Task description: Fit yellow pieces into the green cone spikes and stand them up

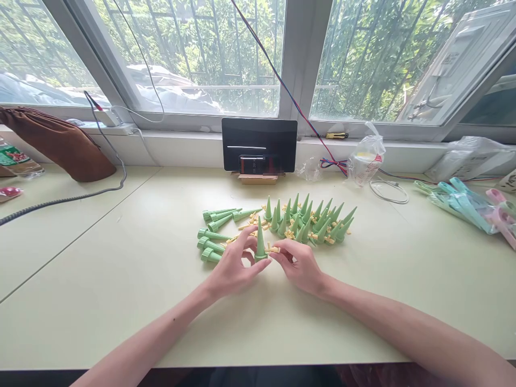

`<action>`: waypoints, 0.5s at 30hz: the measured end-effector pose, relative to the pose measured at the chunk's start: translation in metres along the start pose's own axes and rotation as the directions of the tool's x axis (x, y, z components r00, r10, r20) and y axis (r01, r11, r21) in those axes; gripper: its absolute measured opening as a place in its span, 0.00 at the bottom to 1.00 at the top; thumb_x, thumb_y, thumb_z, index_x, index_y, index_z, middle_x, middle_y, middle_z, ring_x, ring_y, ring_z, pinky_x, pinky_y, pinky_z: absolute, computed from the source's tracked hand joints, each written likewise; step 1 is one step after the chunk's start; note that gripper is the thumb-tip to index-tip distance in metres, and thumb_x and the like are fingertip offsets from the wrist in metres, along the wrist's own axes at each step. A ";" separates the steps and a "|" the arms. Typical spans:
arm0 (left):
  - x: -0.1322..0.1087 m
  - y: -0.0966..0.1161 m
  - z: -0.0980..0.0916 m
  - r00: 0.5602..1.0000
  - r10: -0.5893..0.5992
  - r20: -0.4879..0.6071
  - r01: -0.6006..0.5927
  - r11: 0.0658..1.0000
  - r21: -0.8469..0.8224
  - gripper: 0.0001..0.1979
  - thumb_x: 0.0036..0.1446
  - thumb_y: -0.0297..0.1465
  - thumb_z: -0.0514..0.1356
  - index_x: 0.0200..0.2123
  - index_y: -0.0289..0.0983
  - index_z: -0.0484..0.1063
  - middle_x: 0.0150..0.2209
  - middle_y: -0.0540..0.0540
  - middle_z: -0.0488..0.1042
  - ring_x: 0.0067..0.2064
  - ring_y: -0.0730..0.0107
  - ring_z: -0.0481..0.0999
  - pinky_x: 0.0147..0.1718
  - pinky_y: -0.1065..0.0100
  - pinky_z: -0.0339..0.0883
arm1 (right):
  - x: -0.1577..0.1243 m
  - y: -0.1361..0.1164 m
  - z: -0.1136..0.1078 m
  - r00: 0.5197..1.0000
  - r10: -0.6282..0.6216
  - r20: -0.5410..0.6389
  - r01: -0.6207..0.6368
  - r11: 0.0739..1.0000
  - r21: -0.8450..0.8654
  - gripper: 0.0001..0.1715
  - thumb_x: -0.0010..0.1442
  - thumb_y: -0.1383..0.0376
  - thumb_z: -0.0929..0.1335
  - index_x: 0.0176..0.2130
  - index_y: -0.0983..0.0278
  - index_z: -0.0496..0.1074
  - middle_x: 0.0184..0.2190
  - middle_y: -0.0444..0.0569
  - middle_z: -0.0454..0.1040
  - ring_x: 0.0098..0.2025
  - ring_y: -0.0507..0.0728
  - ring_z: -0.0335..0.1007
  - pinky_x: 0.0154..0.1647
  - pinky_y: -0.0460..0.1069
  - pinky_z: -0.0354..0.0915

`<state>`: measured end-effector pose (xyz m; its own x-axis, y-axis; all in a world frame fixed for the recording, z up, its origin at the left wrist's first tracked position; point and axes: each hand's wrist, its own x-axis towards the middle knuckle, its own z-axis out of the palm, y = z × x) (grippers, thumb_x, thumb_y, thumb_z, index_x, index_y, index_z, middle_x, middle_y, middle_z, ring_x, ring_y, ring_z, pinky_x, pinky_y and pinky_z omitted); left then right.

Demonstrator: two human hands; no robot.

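green cone (260, 244) in left hand (237, 262)

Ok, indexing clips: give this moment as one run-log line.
left grip: holds green spike, tip up; right grip: holds yellow piece near spike's base; beyond: more green spikes

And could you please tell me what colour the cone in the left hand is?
The cone is green, best seen in the head view.
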<state>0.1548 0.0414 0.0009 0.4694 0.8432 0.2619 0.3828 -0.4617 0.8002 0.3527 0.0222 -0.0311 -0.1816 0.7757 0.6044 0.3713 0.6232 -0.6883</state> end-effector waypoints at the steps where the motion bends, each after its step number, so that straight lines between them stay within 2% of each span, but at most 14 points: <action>1: 0.000 0.001 -0.001 1.000 -0.021 0.009 0.021 1.000 -0.014 0.31 0.59 0.35 0.63 0.62 0.41 0.55 0.36 0.48 0.73 0.34 0.71 0.73 0.32 0.68 0.75 | 0.000 0.000 0.000 1.000 0.000 -0.005 0.000 1.000 0.001 0.06 0.68 0.63 0.67 0.39 0.64 0.72 0.23 0.42 0.67 0.23 0.50 0.57 0.24 0.45 0.57; 5: 0.000 0.001 -0.002 0.999 -0.030 0.016 0.031 0.999 -0.023 0.31 0.59 0.35 0.63 0.62 0.40 0.55 0.36 0.48 0.74 0.34 0.70 0.73 0.33 0.68 0.74 | 0.000 0.002 0.001 1.000 0.012 -0.002 -0.012 1.000 0.001 0.07 0.67 0.63 0.67 0.39 0.64 0.73 0.24 0.43 0.68 0.23 0.50 0.59 0.24 0.45 0.58; 12: 0.000 -0.007 0.001 0.995 0.099 -0.032 -0.096 0.993 0.067 0.29 0.60 0.34 0.62 0.62 0.43 0.56 0.36 0.49 0.72 0.35 0.71 0.72 0.32 0.69 0.74 | 0.001 0.000 0.001 0.996 0.064 0.059 -0.065 0.998 0.008 0.10 0.67 0.63 0.66 0.33 0.64 0.70 0.22 0.40 0.62 0.23 0.49 0.55 0.24 0.45 0.55; 15: -0.001 -0.008 0.001 0.990 0.139 -0.029 -0.136 0.986 0.099 0.28 0.61 0.33 0.61 0.62 0.44 0.56 0.36 0.49 0.72 0.36 0.70 0.73 0.31 0.70 0.74 | 0.001 0.000 0.000 0.991 0.098 0.087 -0.099 0.995 0.015 0.14 0.67 0.63 0.66 0.29 0.63 0.66 0.21 0.39 0.58 0.23 0.49 0.51 0.24 0.45 0.52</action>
<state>0.1523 0.0440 -0.0065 0.4947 0.7784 0.3864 0.3926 -0.5969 0.6997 0.3521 0.0225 -0.0307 -0.2231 0.8386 0.4970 0.3737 0.5445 -0.7509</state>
